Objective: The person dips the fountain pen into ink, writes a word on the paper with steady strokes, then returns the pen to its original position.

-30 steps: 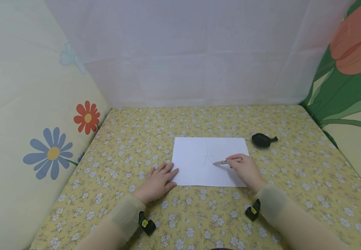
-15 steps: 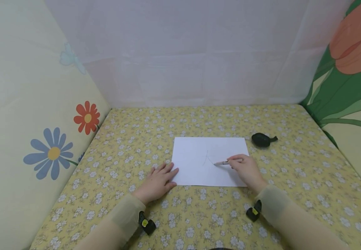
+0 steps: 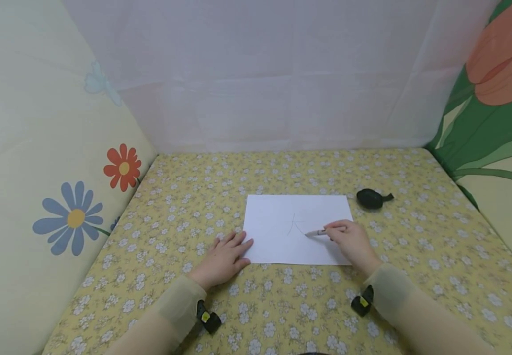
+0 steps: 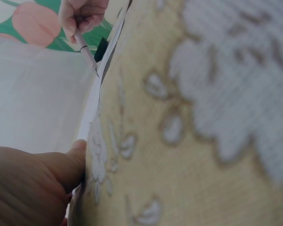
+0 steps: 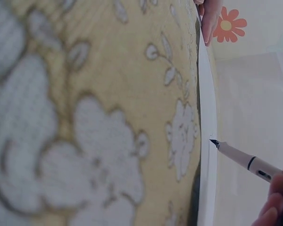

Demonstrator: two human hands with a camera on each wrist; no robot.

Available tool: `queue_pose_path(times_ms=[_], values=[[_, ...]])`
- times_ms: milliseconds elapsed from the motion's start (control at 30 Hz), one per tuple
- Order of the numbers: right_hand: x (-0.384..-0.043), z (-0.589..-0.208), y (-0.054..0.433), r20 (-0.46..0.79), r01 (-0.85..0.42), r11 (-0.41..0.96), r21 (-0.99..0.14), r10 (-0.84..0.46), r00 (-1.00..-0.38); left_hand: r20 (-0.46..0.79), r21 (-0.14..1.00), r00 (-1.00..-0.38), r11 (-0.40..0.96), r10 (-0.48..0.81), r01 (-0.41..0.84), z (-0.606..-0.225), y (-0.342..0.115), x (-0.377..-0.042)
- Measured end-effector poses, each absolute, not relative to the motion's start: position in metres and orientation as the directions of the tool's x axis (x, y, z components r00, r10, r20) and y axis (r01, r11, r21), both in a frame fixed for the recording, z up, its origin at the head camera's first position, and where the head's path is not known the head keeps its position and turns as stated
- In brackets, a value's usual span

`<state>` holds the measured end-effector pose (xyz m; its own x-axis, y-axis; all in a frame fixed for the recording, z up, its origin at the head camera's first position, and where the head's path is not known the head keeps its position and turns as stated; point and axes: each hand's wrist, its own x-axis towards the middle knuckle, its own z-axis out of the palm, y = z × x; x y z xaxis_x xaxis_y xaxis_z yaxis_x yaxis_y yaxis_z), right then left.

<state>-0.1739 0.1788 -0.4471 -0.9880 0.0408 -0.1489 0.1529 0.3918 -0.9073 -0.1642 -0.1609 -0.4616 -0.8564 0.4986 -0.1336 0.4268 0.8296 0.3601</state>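
A white sheet of paper [image 3: 269,246] lies on the table with thin dark strokes [image 3: 294,224] crossing near its middle. My right hand [image 3: 351,244] pinches a pale fountain pen [image 3: 320,232], whose dark nib touches the paper at the end of the lower right stroke. In the right wrist view the pen [image 5: 236,154] shows a dark ring and a dark nib against the sheet [image 5: 207,103]. Flat at the paper's left edge rests my left hand [image 3: 222,259], fingers spread, fingertips on the sheet. Its thumb [image 4: 68,165] shows in the left wrist view.
A black rounded object [image 3: 370,199] with a short tail lies beyond the paper's upper right corner. Yellow flowered cloth [image 3: 185,197] covers the table. A pale curtain [image 3: 256,74] stands behind it, with flower-printed panels at both sides.
The pen tip has slid slightly down and to the right, lengthening the lower right stroke. My right hand shifts with it; the left hand stays in place.
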Motion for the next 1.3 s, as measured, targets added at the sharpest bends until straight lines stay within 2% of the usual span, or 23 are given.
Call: queue_pose_path(times_ms=[300, 600, 900, 1300], values=[[-0.178, -0.439, 0.187, -0.211, 0.183, 0.517, -0.836, 0.004, -0.977, -0.140, 0.354, -0.858, 0.834, 0.494, 0.422, -0.463, -0.161, -0.165], [-0.180, -0.432, 0.195, -0.250, 0.136, 0.631, -0.764, -0.095, -0.964, -0.133, 0.348, -0.858, 0.834, 0.496, 0.428, -0.465, -0.161, -0.166], [-0.178, -0.431, 0.194, -0.213, 0.122, 0.593, -0.796, -0.085, -0.973, -0.134, 0.344, -0.857, 0.834, 0.498, 0.431, -0.465, -0.161, -0.166], [-0.183, -0.438, 0.200, -0.186, 0.155, 0.507, -0.848, -0.010, -0.983, -0.137, 0.342, -0.859, 0.838, 0.493, 0.426, -0.465, -0.161, -0.166]])
